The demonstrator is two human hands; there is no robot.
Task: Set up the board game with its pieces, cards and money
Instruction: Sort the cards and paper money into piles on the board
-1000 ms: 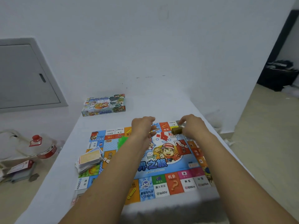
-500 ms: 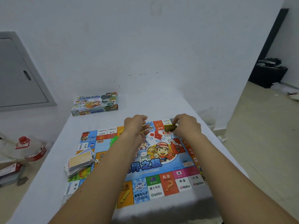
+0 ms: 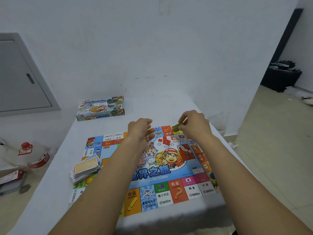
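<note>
Both arms are reaching out over the game board [image 3: 169, 173], which is lying flat on the white table [image 3: 152, 107] with its near edge hanging right at the table's front. The right hand [image 3: 194, 126] is hovering above the board's far right corner, fingers curled in and pinching a small olive-gold stack of cards [image 3: 177, 127] at its edge. The left hand [image 3: 139, 131] is hovering over the far middle of the board, fingers bent inward with something yellow showing between them; what it is, I cannot tell. A loose pile of cards [image 3: 85, 168] is sitting on the board's left edge, partly spilling onto the table. The game box [image 3: 100, 108] is resting farther back on the table, well apart from the board. Small red pieces [image 3: 165, 141] are lying near the board's center.
</note>
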